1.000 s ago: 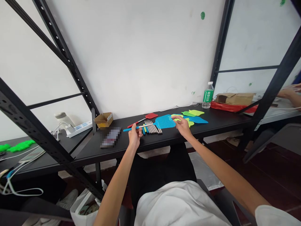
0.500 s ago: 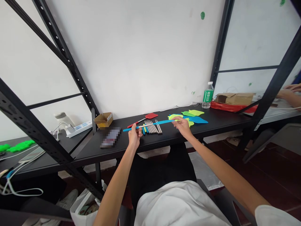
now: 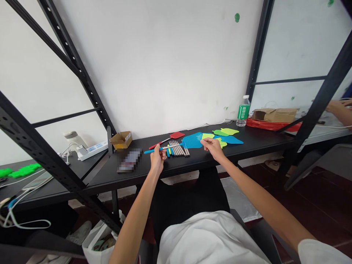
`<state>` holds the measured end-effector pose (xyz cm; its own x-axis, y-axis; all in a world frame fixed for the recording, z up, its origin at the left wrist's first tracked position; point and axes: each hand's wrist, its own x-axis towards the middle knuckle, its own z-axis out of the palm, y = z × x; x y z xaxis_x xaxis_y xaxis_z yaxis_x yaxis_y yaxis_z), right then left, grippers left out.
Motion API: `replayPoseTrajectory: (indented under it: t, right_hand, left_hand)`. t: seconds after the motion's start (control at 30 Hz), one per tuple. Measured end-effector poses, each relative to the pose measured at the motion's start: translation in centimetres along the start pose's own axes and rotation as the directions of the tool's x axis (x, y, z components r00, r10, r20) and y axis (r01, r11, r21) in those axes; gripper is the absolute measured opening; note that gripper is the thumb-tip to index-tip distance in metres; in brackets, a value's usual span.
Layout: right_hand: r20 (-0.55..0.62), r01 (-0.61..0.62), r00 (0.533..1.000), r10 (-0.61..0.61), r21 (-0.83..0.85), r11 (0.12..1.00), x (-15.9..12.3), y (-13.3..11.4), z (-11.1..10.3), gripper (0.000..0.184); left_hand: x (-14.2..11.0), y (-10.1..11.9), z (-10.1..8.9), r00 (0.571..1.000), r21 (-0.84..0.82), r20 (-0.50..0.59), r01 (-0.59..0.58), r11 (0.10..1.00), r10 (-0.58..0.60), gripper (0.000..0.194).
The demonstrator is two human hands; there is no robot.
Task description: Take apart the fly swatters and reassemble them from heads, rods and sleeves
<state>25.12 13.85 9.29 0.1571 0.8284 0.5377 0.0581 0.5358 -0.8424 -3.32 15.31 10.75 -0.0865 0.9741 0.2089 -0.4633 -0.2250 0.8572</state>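
Observation:
A blue fly swatter (image 3: 191, 140) is held above the table, its perforated head showing its broad face. My left hand (image 3: 157, 157) is closed around its rod near the blue handle. At the other end, my right hand (image 3: 213, 147) pinches the edge of the head between thumb and fingers. Beneath the swatter lie several metal rods (image 3: 180, 150) with blue and yellow grips at their left. Behind them rests a red fly swatter (image 3: 176, 135). Yellow-green and blue swatter heads lie to the right, among them a yellow-green head (image 3: 230, 131) and a blue head (image 3: 232, 140).
A small cardboard box (image 3: 121, 140) and a pixelated flat object (image 3: 130, 160) are on the black table (image 3: 103, 176) at left. A water bottle (image 3: 243, 111) stands at the back right, before a red-wrapped carton (image 3: 275, 115). Dark shelf posts frame both sides; another person's hand (image 3: 339, 110) shows far right.
The swatter's head turned edge-on half a second ago and now shows its broad face again. My right hand has shifted slightly along its edge; my left hand has kept its place.

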Motion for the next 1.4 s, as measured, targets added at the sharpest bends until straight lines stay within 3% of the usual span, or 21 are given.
replayPoseTrajectory:
  t: [0.17, 0.53, 0.83, 1.23, 1.4]
  right_hand:
    - [0.052, -0.015, 0.999, 0.016, -0.009, 1.0, 0.1, -0.3, 0.0, 0.037]
    - [0.013, -0.142, 0.99, 0.143, -0.027, 0.989, 0.3, -0.2, 0.1, 0.049]
    - [0.112, 0.049, 0.993, -0.049, 0.009, 0.999, -0.3, -0.6, 0.2, 0.052]
    - [0.074, 0.114, 0.992, -0.106, -0.117, 0.986, -0.6, -0.8, 0.4, 0.039]
    - [0.056, 0.135, 0.99, -0.131, -0.086, 0.987, -0.4, -0.4, 0.2, 0.036]
  left_hand:
    - [0.0, 0.0, 0.0, 1.0, 0.011, 0.016, -0.015, 1.0, 0.015, 0.042]
    - [0.0, -0.3, 0.1, 0.998, 0.066, 0.038, -0.047, 0.997, 0.045, 0.041]
    - [0.2, -0.3, -0.1, 1.0, -0.002, -0.004, -0.008, 1.0, 0.008, 0.042]
    - [0.4, -0.6, -0.3, 1.0, 0.012, -0.01, -0.012, 1.0, 0.012, 0.044]
    - [0.3, -0.3, 0.0, 1.0, 0.002, -0.003, 0.006, 1.0, -0.006, 0.043]
